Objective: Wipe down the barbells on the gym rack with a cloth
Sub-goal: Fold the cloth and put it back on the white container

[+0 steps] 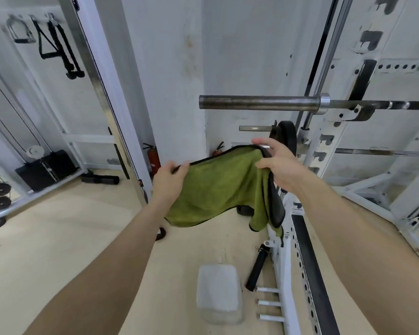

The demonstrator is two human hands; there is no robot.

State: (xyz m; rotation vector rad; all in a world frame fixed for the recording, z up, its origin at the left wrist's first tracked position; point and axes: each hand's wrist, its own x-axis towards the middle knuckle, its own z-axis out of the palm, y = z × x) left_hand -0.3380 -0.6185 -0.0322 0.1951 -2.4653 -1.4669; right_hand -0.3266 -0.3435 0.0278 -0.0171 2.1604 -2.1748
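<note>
Two bare hands hold an olive-green cloth with black edging (218, 189) spread between them at the centre of the frame. The left hand (169, 175) pinches the top hem at one corner, fingers curled over it. The right hand (278, 165) grips the opposite corner, where the fabric bunches and hangs down. The cloth hangs in the air below a dark steel barbell (259, 102) and does not touch it. That barbell lies level on a hook of the white perforated steel rack (324, 146) at the right of the frame, its bare sleeve pointing toward the centre. Just under it, a black round weight plate (284, 136) sits on a second chrome bar end, behind the right hand. A pale grey rectangular block (219, 293) and a black cylindrical handle (257, 269) lie near each other on the floor at lower centre.
</note>
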